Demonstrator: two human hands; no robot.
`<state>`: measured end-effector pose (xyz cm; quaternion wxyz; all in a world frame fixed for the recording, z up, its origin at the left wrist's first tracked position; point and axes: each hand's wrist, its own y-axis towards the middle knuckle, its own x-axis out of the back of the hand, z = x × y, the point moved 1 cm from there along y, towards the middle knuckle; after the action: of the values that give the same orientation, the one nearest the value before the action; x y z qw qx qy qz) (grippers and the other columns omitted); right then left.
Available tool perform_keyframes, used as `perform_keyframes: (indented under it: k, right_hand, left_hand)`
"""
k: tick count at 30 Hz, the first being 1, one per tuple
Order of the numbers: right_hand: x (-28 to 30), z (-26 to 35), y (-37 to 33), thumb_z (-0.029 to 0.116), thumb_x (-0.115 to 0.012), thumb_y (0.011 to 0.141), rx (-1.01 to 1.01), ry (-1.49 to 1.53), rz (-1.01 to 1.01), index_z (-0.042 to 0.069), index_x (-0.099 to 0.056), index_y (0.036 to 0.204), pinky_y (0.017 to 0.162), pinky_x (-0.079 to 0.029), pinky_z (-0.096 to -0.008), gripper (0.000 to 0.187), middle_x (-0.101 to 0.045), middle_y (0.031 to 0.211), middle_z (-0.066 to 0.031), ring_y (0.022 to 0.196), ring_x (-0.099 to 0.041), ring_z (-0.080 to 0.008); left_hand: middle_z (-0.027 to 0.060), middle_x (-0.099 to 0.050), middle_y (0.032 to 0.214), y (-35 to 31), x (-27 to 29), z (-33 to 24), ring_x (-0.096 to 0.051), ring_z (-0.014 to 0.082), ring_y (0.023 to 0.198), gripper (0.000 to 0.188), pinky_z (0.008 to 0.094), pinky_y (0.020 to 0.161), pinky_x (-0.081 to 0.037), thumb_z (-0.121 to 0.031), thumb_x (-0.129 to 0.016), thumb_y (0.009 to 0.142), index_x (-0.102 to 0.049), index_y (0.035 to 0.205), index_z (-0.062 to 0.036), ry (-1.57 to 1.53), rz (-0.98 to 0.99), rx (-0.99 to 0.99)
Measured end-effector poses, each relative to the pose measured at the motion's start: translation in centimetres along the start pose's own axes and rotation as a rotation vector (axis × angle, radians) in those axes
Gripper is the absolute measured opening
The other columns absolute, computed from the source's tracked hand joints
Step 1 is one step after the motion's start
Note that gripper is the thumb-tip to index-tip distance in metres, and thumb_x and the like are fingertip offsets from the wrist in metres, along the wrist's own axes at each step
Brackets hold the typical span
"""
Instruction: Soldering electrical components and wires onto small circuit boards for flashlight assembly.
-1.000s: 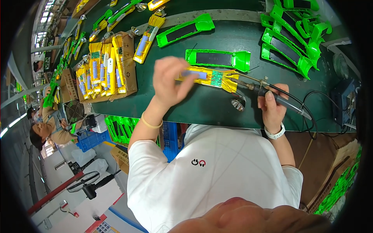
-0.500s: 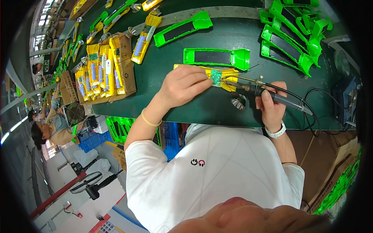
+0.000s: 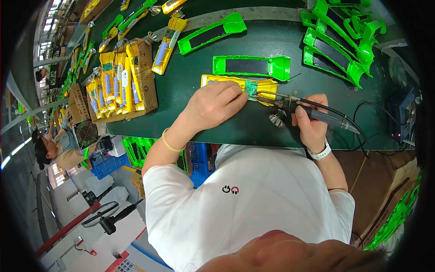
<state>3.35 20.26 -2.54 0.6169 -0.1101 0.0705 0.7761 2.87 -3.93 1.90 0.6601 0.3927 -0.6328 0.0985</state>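
Note:
My right hand (image 3: 312, 120) grips a soldering iron (image 3: 324, 117) with a thin metal feed tube alongside it. The iron's front end points left, at a small green circuit board (image 3: 250, 89) in a yellow lamp housing (image 3: 268, 86). My left hand (image 3: 217, 105) lies over the housing's middle, fingers pinched at the board's left edge. What sits between those fingertips is hidden. A silvery reflector cup (image 3: 276, 120) lies on the bench just below the housing. Directly behind is an open green casing (image 3: 247, 67) with a dark panel.
A cardboard box (image 3: 148, 81) of yellow lamp halves stands at left. More green casings (image 3: 335, 56) are piled at far right. A dark soldering station (image 3: 402, 115) with a cable sits at the bench's right end. Another person (image 3: 63, 152) works at far left.
My right hand and the iron have shifted slightly left, bringing the tip further over the circuit board. My left hand keeps nearly the same place. A red light now shows on the station.

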Motion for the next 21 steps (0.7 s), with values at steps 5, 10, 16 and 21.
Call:
perform_keyframes:
  k: [5, 10, 16, 21]
  right_hand:
    - [0.0, 0.2, 0.0, 0.003, -0.057, 0.083, -0.022, 0.005, 0.010, 0.003, -0.036, 0.096, 0.050, -0.041, -0.0194, 0.024, -0.050, 0.075, -0.0043, 0.056, -0.048, -0.0058]
    - [1.4, 0.8, 0.1, 0.024, -0.049, 0.090, 0.035, 0.194, -0.046, 0.005, -0.036, 0.099, 0.049, -0.039, -0.0221, 0.024, -0.052, 0.075, -0.0103, 0.057, -0.049, -0.0127]
    - [1.1, 1.4, 2.9, 0.032, -0.035, 0.095, 0.327, 0.226, -0.152, 0.008, -0.036, 0.117, 0.077, -0.045, -0.0370, 0.032, -0.049, 0.117, -0.0105, 0.098, -0.053, -0.0227]
    - [-0.9, 2.2, 5.1, 0.040, -0.029, 0.095, 0.011, 0.421, 0.068, 0.011, -0.039, 0.120, 0.078, -0.048, -0.0384, 0.039, -0.055, 0.108, -0.0183, 0.099, -0.055, -0.0323]
  left_hand:
    - [0.0036, -0.055, 0.083, -0.2, -0.2, -0.1, -0.058, 0.0171, 0.075, 0.022, 0.0264, 0.059, -0.049, -0.007, -0.064, 0.063, -0.064, 0.085, -0.0077, 0.016, -0.006, 0.011]
    - [0.0033, -0.055, 0.084, -0.2, -0.1, 0.0, -0.058, 0.0172, 0.075, 0.023, 0.0265, 0.060, -0.050, -0.006, -0.064, 0.064, -0.063, 0.086, -0.0085, 0.015, -0.003, 0.020]
    - [0.0040, -0.056, 0.084, -0.2, -0.1, -0.2, -0.058, 0.0189, 0.076, 0.025, 0.0287, 0.062, -0.049, -0.009, -0.068, 0.063, -0.063, 0.087, -0.0077, -0.046, -0.008, 0.070]
    - [0.0088, -0.054, 0.090, 2.5, 0.3, -1.3, -0.050, 0.0284, 0.088, 0.043, 0.0387, 0.077, -0.040, -0.017, -0.074, 0.061, -0.058, 0.099, -0.0050, -0.227, -0.094, 0.331]
